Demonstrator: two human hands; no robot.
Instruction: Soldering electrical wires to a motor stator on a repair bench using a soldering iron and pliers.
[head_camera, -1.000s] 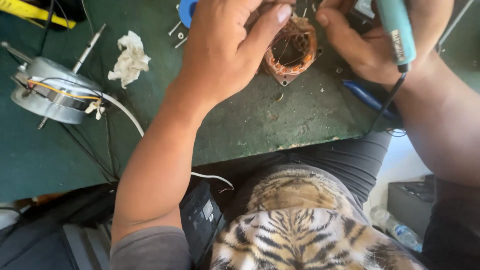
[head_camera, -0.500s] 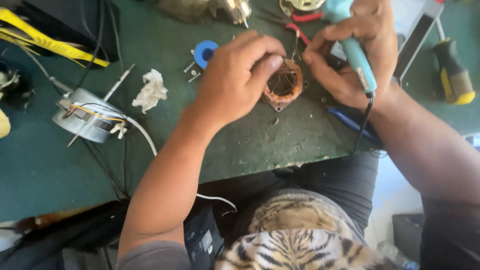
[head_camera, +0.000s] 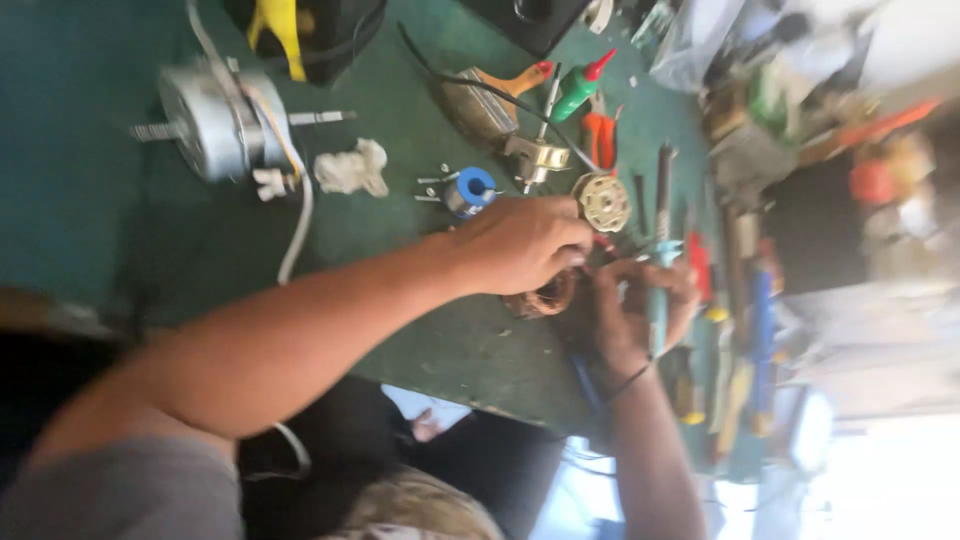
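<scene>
Copper-wound round coil (head_camera: 545, 297) under clenched L hand (head_camera: 520, 243); R hand (head_camera: 640, 305) w/ grip around teal iron (head_camera: 658, 300).

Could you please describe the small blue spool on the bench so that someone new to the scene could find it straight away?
Start at the green worktop and find the left hand in the middle. Just beyond its knuckles, towards the crumpled white rag, lies the blue spool among a few small screws. It is the only round blue thing there, with a pale hollow centre.
</scene>
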